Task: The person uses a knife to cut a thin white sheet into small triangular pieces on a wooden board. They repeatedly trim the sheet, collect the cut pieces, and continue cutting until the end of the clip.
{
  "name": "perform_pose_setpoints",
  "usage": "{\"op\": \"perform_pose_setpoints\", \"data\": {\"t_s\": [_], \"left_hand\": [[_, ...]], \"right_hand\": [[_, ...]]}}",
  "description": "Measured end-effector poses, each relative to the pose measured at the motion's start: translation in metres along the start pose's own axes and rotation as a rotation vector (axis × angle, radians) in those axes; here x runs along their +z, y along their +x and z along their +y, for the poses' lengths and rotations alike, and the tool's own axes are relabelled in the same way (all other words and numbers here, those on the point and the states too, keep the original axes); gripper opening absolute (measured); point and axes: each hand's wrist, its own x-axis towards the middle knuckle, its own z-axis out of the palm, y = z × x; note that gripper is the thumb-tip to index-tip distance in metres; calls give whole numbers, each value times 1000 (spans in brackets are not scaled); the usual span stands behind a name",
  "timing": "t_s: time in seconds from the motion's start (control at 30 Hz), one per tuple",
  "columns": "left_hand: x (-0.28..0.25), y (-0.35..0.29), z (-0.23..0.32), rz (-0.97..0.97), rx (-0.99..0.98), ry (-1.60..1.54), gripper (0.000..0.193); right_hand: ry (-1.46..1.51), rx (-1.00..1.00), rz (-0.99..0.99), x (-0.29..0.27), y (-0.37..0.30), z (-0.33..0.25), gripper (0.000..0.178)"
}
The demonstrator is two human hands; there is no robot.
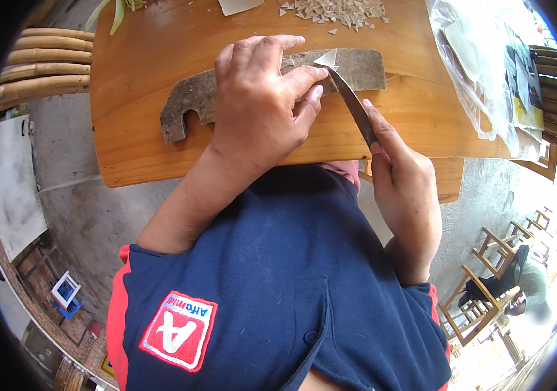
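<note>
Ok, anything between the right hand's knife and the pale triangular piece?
Nothing visible: the knife in the right hand has its tip at the near edge of the pale piece. The left hand has a fingertip beside that tip.

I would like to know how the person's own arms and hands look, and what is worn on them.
Both the left hand and right hand are bare: no gloves, rings or watch show. The forearms are uncovered too. The short sleeves are navy with red outer edges.
</note>
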Motion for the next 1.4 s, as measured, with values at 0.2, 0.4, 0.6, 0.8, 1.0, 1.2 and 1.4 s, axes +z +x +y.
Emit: {"op": "perform_pose_setpoints", "data": {"t_s": [0.2,0.4,0.6,0.8,1.0,1.2,1.4], "left_hand": [[1,-1,-1,-6,6,-3,26],[4,-1,-1,-16,-19,-18,31],[3,-3,1,-21,5,-35,29],[-8,-9,2,-26,-3,-24,24],[-17,-14,2,-65,4,-32,26],[-12,-17,0,-82,30,-25,29],[-11,-17,-1,-74,29,-7,29]], "right_hand": [[-59,38,-2,1,-3,-10,58],[-48,89,20,-1,-5,-15,56],[-34,99,34,1,-4,-14,55],[-49,103,2,-1,-7,-19,56],[-42,35,56,-1,-9,-14,57],[-110,-8,15,-2,-9,-17,56],[-247,-59,-11,-5,-3,-16,56]]}}
